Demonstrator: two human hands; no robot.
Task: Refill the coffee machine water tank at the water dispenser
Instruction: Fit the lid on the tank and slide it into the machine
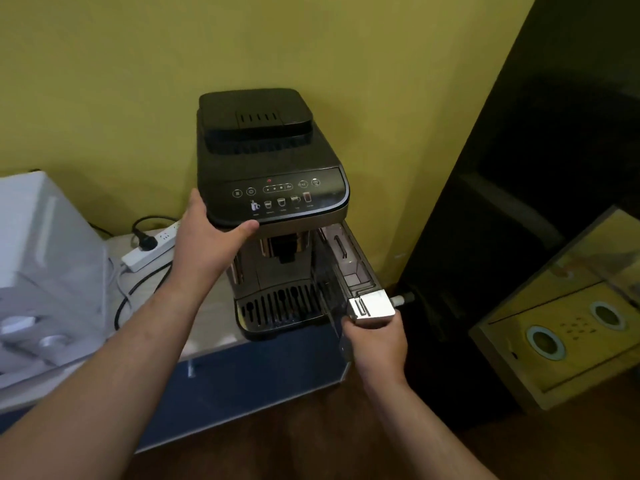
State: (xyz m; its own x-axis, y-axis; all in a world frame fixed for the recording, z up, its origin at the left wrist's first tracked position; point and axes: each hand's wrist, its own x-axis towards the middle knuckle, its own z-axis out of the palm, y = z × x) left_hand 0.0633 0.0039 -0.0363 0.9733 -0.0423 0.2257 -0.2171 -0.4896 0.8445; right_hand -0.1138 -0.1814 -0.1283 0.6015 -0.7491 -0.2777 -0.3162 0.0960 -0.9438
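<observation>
A black coffee machine (pixel 266 161) stands on a pale counter against the yellow wall. My left hand (pixel 204 233) grips its front left corner, thumb under the control panel. The clear water tank (pixel 349 265) sticks partway out of the machine's right side, toward me. My right hand (pixel 377 341) holds the tank's silver front handle (pixel 372 306) from below, fingers curled round it. No water dispenser is in view.
A white power strip (pixel 152 247) with a black plug and cables lies left of the machine. A white appliance (pixel 45 271) sits at far left. A dark tall cabinet (pixel 519 202) stands right, with a yellow wooden box (pixel 568 323) beyond it.
</observation>
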